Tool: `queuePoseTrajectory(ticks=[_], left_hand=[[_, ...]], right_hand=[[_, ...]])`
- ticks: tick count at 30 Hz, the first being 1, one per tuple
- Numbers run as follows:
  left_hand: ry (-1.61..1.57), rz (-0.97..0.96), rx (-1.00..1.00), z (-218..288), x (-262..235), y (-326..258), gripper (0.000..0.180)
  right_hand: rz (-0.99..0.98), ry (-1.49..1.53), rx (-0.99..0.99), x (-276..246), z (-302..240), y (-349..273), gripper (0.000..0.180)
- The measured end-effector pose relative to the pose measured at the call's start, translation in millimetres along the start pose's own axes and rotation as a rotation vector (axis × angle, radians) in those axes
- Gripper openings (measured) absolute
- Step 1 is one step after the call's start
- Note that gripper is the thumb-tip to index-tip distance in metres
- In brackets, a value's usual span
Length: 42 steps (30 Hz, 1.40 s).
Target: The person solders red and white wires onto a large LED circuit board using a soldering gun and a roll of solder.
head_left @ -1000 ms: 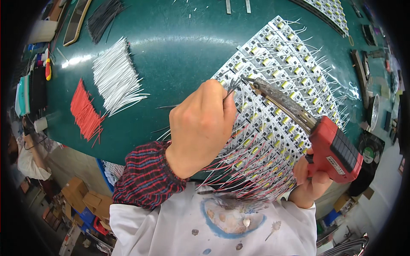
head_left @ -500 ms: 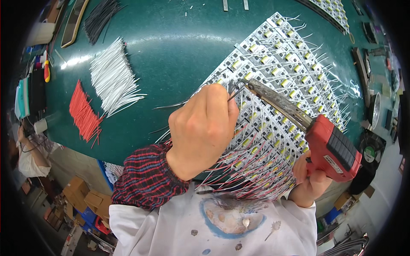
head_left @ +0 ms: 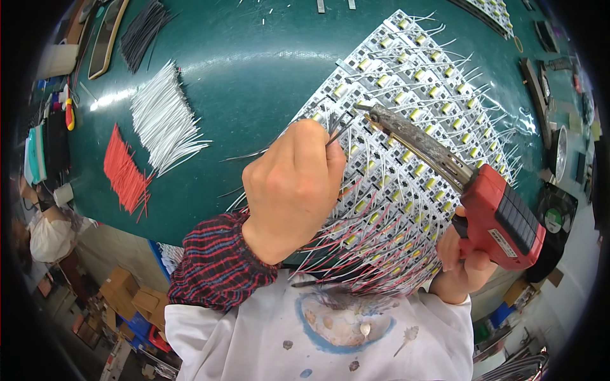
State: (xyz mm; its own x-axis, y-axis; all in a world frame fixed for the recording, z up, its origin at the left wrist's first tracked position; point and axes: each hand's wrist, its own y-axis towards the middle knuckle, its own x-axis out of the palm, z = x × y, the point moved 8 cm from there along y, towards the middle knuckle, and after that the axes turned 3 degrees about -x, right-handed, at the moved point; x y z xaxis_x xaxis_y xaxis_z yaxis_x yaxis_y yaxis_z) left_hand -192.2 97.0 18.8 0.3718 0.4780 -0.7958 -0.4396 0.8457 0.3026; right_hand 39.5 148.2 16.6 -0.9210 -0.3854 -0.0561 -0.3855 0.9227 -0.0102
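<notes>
Green bench (head_left: pixel 254 76); left hand (head_left: pixel 292 187) fingers pinch half-hidden wire; right hand (head_left: pixel 464 267) grips soldering gun (head_left: pixel 495 216).

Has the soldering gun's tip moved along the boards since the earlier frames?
Cannot tell: the soldering gun tip stays by the left hand over the boards; small picture shifts match the camera's.

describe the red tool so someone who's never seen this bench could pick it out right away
Start at the big green table and find the sheet of small white circuit boards bristling with thin wires on its right half. Lying slantwise over that sheet is the soldering gun, gripped at the lower right by the right hand. Its chunky red body and long, crusted metal tip set it apart.
</notes>
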Motion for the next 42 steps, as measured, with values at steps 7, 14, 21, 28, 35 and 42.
queuePoseTrajectory(ticks=[7,14,21,28,35,42], left_hand=[[0.006,0.003,-0.069,-1.3,-11.3,2.3,0.013],[-0.449,-0.018,-0.063,18.0,-32.9,13.2,0.005],[-0.235,-0.091,-0.159,4.2,7.9,4.4,0.016],[-0.233,-0.137,-0.208,-1.7,12.8,2.8,0.013],[-0.257,-0.135,-0.211,-2.2,13.7,2.7,0.014],[-0.275,-0.164,-0.232,-4.9,15.0,3.7,0.014]], right_hand=[[0.055,-0.036,-0.020,-7.8,-1.8,-3.7,0.079],[0.047,0.058,0.001,-30.7,-4.1,-9.0,0.079],[0.033,0.029,0.013,-24.2,-1.9,-13.2,0.080],[0.053,-0.015,0.010,-22.0,4.4,-16.8,0.081],[0.006,-0.001,0.030,-21.2,7.3,-16.7,0.074],[0.000,-0.011,0.042,-20.6,8.7,-16.5,0.070]])
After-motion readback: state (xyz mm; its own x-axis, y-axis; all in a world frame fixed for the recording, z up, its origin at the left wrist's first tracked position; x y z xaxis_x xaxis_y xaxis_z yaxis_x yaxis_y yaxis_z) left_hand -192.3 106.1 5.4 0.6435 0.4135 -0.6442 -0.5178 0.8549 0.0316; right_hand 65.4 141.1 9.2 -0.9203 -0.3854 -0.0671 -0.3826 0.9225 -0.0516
